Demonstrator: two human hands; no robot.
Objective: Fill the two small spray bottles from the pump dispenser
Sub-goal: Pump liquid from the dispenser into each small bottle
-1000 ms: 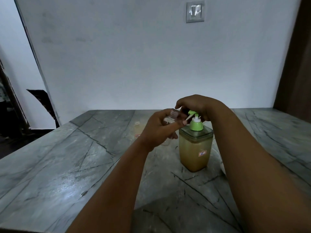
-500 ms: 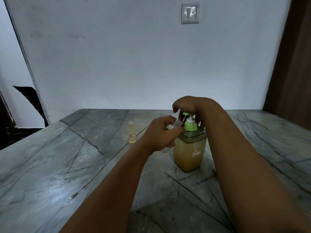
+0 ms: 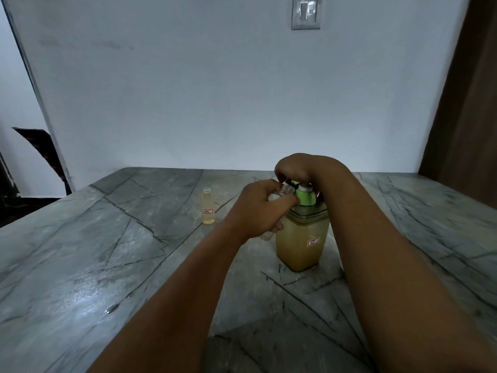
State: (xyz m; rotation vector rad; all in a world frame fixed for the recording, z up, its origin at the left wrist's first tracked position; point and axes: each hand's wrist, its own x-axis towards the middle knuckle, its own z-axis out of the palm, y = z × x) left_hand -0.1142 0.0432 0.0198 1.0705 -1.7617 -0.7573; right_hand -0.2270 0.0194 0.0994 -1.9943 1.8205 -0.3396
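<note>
The left hand (image 3: 259,211) is wrapped around a small clear bottle (image 3: 285,190), its grip closed on the body so that only the threaded neck shows at the top and a bit of the base pokes out below the palm. The bottle is tilted, its long axis leaning toward one o'clock, with the open mouth held right up against the green pump head (image 3: 304,193) of the dispenser (image 3: 301,243). The right hand (image 3: 301,168) lies over the top of the pump from twelve o'clock, fingers curled down on it; its grip looks closed on the pump top, though the spout itself is hidden under the fingers.

The relation that matters is mouth to spout: the bottle's opening sits at about nine o'clock of the pump, touching or nearly so, and whether it is truly under the outlet cannot be told from here. A press of the right hand would probably send liquid that way, so the left hand must keep the neck lined up and steady.

The dispenser stands upright on the grey stone surface (image 3: 107,265), holding plenty of yellowish liquid. The second bottle (image 3: 208,207) stands uncapped at ten o'clock of it, well apart, already holding pale liquid. By that, the task looks about halfway done.
</note>
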